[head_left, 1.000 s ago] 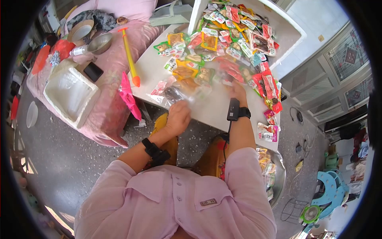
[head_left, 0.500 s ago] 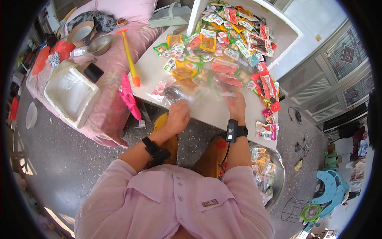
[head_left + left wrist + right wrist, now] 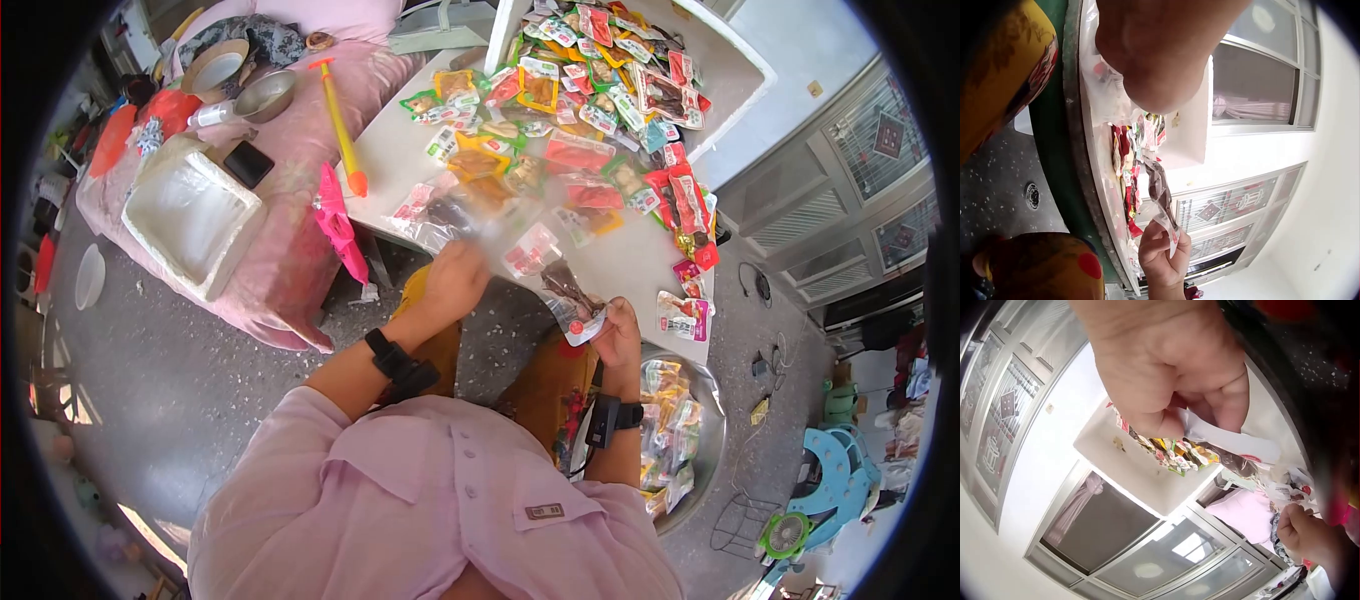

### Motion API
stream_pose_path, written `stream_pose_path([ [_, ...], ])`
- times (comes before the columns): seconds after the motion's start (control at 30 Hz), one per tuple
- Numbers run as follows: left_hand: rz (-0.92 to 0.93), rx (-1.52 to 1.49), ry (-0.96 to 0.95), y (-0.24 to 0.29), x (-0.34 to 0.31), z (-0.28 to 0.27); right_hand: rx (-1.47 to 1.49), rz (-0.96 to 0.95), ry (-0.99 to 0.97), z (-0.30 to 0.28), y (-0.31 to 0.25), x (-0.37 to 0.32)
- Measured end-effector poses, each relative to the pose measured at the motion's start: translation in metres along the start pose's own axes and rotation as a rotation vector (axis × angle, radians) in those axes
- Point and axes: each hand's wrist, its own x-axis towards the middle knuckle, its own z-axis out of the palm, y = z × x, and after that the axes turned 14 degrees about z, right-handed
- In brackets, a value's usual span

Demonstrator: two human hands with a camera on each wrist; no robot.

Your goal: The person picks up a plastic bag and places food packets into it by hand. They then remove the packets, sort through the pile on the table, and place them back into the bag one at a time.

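My right hand point(image 3: 618, 335) pinches a clear snack packet point(image 3: 568, 288) by its lower corner, thumb against fingers. The packet has dark brown food inside and a white and red label; it hangs tilted over the table's front edge. In the right wrist view the packet's pale edge point(image 3: 1241, 442) comes out between thumb and fingers. Curled fingers of my left hand point(image 3: 458, 280) grip the edge of a clear plastic bag point(image 3: 1291, 487) at the table's front edge. A packet with dark contents point(image 3: 445, 212) lies just beyond that hand.
Several colourful snack packets point(image 3: 580, 152) cover the white table point(image 3: 640, 262). A white foam box point(image 3: 735, 75) full of packets stands at the back. Low on the right is a metal basin point(image 3: 712, 420) with more packets. A bed point(image 3: 290, 240) with an empty foam box point(image 3: 190, 225) stands left.
My right hand has drawn back from the packets on the table toward my body, now with the dark snack packet in it. The left hand keeps its place on the bag.
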Motion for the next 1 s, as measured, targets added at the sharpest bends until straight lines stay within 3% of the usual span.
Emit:
stream_pose_path([
  [0.37,0.019,0.008,-0.014,0.009,0.0,-0.017,-0.072,0.199,-0.084,0.005,0.008,0.001],
  [0.63,0.079,0.088,-0.069,0.01,0.001,-0.019,0.107,0.115,-0.098,0.014,0.032,0.026],
  [0.73,0.185,0.151,-0.027,0.015,0.005,-0.023,0.175,0.105,-0.094,0.023,0.046,0.039],
  [0.9,0.162,0.177,-0.108,0.013,0.001,-0.022,0.178,0.093,-0.119,0.049,0.06,0.061],
  [1.0,0.147,0.151,-0.126,0.018,0.003,-0.025,0.122,0.022,-0.001,0.08,0.067,0.076],
])
